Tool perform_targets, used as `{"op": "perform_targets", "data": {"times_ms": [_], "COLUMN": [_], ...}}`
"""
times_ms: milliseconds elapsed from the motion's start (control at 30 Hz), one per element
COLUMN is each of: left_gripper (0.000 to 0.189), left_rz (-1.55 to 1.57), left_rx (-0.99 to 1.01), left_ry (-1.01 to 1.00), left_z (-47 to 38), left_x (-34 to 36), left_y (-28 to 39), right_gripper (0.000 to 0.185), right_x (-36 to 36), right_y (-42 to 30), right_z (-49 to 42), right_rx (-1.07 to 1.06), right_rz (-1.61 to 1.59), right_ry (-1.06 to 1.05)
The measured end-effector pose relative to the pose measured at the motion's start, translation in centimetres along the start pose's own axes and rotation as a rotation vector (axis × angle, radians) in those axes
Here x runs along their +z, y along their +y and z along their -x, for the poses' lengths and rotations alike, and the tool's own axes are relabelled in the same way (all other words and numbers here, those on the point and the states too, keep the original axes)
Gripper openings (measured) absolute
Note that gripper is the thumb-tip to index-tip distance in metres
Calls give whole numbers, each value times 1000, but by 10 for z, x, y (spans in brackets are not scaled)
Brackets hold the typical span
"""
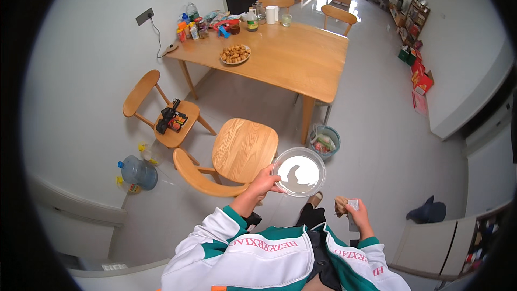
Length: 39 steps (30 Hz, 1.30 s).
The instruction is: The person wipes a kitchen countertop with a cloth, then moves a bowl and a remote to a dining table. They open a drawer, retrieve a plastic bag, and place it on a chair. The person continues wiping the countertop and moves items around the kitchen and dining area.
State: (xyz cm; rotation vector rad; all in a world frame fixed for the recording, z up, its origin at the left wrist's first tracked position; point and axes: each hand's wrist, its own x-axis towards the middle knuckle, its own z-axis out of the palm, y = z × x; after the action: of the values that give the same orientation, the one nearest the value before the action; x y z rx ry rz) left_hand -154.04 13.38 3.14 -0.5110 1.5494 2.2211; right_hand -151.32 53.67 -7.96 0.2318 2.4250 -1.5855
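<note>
My left hand [266, 181] grips the rim of a round, clear plastic container [299, 173], which looks pale inside with a grey shape in it; whether that is contents or a reflection I cannot tell. My right hand [358, 212] holds a small grey-white box-like object [353, 221] together with a crumpled brown piece [341, 206], perhaps paper or a bag. A wooden chair [246, 149] stands just beyond my left hand. Past the container, a bin [325, 142] with a bag and refuse in it sits on the floor by the table leg.
A wooden table [299, 60] bears a plate of fried-looking food pieces [235, 53], bottles and jars. Another chair [177, 123] holds a black item. A large blue water jug [139, 173] lies at the left. Red boxes [422, 81] line the right wall; cabinets [428, 246] stand at lower right.
</note>
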Motion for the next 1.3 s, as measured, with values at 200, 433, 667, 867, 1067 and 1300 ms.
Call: {"op": "perform_targets", "data": {"times_ms": [200,433,667,867,1067,1300], "left_gripper": [61,60,63,62,64,67], "left_rz": [-7,65,138,156,139,188], "left_rx": [62,109,141,98,85,80], "left_ry": [91,191,275,251,236,278], "left_z": [-93,-197,-308,-400,-467,-526], "left_x": [22,44,33,-10,-56,-102], "left_y": [58,118,160,196,241,255], "right_gripper": [28,26,25,25,28,43], "right_x": [-30,-66,-33,3,58,124], "right_y": [-65,-156,-236,-311,-345,-327], "right_z": [-158,-316,-431,-506,-596,-648], "right_rx": [3,-157,-242,-247,-386,-458], "right_rz": [-57,-123,-290,-268,-98,178], "right_ry": [-106,-168,-131,-72,66,75]}}
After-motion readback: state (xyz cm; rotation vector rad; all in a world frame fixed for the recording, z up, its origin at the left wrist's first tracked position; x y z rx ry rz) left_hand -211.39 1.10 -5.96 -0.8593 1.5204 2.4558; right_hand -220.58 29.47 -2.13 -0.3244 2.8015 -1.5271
